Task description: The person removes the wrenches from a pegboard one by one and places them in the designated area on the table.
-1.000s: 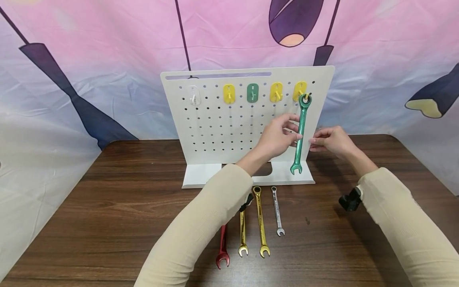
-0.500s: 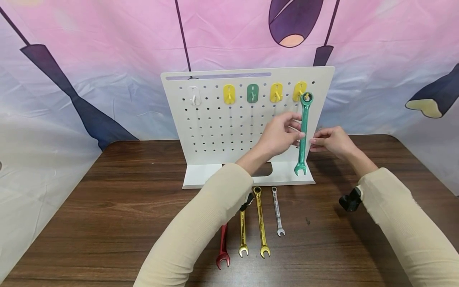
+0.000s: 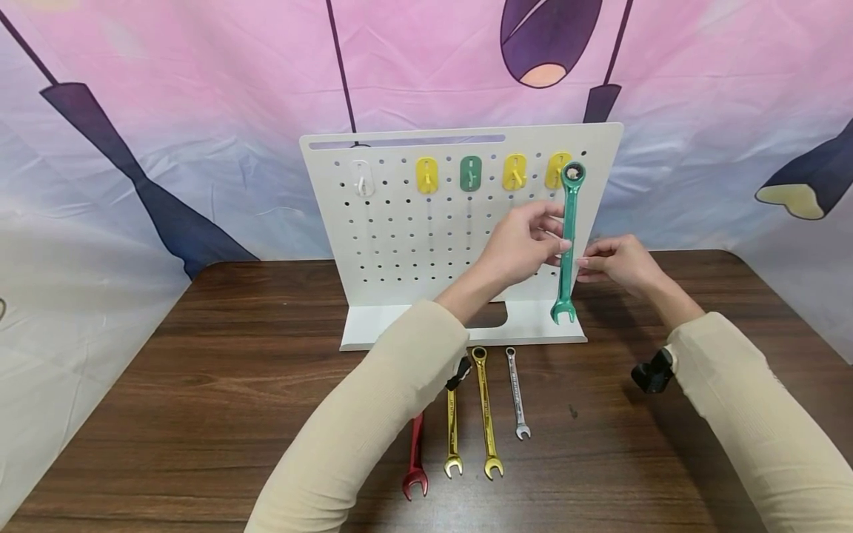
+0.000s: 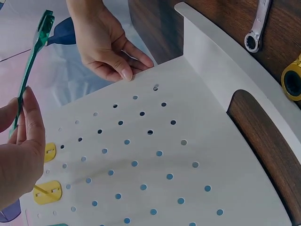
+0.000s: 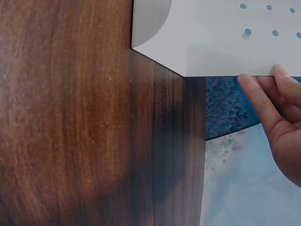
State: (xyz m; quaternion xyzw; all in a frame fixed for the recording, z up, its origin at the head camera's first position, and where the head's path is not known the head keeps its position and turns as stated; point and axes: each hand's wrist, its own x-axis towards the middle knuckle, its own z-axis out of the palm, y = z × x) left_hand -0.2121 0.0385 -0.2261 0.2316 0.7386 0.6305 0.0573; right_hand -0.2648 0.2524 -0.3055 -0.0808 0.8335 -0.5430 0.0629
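Note:
My left hand [image 3: 523,240] pinches a green combination wrench [image 3: 567,274] at mid-shaft between thumb and fingers. The wrench stands nearly upright, ring end up and open jaw down. In the head view its ring overlaps the lower right of the rightmost yellow hook [image 3: 556,166]. From the left wrist, the wrench [image 4: 31,63] appears out in front of the white pegboard [image 4: 155,108]. My right hand [image 3: 620,260] grips the board's right edge; in the right wrist view the thumb of this hand [image 5: 289,136] lies on the front face.
Along the board's top row are a white hook [image 3: 362,178], a green hook [image 3: 470,173] and two more yellow ones. On the wooden table [image 3: 220,385] lie a silver wrench [image 3: 516,392], two gold wrenches [image 3: 486,414] and a red wrench [image 3: 416,459], partly under the left sleeve.
The green wrench has shifted right and slightly up in my left hand, and its ring has moved away from the yellow hook's peg. My right hand has stayed on the board's edge.

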